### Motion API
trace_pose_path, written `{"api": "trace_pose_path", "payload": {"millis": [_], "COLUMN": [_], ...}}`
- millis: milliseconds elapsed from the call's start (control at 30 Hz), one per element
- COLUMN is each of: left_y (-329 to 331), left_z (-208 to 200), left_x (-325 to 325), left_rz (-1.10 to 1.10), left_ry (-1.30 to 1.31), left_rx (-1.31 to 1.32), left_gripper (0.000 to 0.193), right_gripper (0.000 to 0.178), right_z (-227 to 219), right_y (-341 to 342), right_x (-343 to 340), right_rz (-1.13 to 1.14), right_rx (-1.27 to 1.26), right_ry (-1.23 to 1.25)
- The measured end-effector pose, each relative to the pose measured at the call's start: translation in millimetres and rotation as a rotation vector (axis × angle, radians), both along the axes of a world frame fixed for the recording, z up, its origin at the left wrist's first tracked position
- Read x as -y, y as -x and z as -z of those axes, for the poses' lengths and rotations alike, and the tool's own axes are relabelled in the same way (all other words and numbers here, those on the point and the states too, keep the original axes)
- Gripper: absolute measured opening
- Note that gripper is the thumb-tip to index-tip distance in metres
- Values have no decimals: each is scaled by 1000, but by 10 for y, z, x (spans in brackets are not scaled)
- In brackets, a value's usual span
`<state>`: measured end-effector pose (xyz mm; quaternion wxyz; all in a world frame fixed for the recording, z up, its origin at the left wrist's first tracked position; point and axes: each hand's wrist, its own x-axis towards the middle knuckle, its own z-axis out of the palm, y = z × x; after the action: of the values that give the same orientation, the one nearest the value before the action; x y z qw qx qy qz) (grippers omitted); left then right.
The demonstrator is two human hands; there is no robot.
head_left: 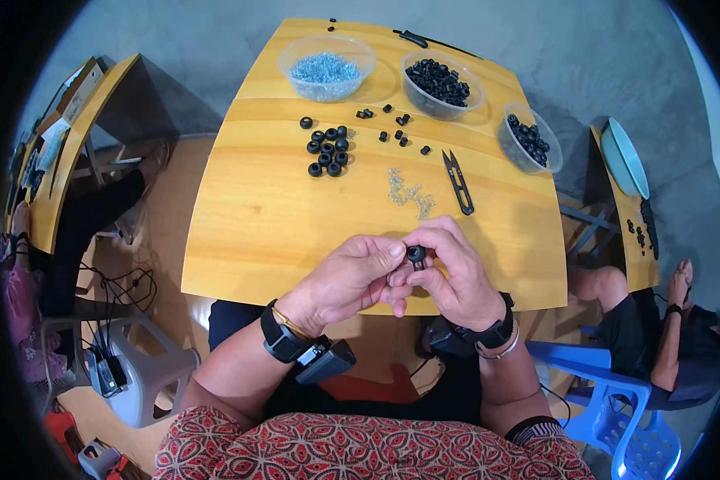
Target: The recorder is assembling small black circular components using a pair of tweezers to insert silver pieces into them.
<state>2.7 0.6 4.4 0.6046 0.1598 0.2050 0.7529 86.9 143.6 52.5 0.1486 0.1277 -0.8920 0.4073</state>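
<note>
Over the near edge of the table, my right hand pinches a small round black piece between thumb and fingers. It looks like a bead or cord-lock body, with a narrower dark part below it. My left hand is closed right beside it, thumb tip near the piece; what its fingers hold, if anything, is hidden. Just beyond my hands lie small clear bits, perhaps springs. Black thread snips rest to their right. Round black beads with holes form a group at the left, and short black plugs lie scattered farther off.
Three clear tubs stand on the wooden table: one of bluish bits, one of black plugs, one of round black beads. A dark-handled thin tool lies at the far edge. People sit at both sides; a blue chair stands right.
</note>
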Motion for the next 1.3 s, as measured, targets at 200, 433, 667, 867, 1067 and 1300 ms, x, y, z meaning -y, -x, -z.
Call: {"api": "trace_pose_path", "payload": {"millis": [200, 433, 667, 867, 1067, 1300], "left_y": [-24, -33, -60, -60, -82, -77], "left_z": [-73, -75, -76, -53, -89, -60], "left_x": [-9, -7, -23, -23, -45, -30], "left_rz": [-73, -133, -182, -186, -209, -191], "left_ry": [146, 166, 208, 194, 210, 196], "left_rx": [0, -10, -10, -17, -13, -40], "left_gripper": [28, 22, 21, 20, 19, 18], "right_gripper": [27, 27, 26, 29, 27, 22], "right_z": [23, 17, 10, 31, 48, 12], "right_y": [-3, 8, -5, 2, 0, 10], "right_x": [13, 20, 75, 119, 128, 124], "right_rz": [-8, -17, 56, 67, 57, -25], "right_rx": [28, 52, 87, 54, 86, 144], "right_ry": [120, 35, -4, -17, 11, 119]}}
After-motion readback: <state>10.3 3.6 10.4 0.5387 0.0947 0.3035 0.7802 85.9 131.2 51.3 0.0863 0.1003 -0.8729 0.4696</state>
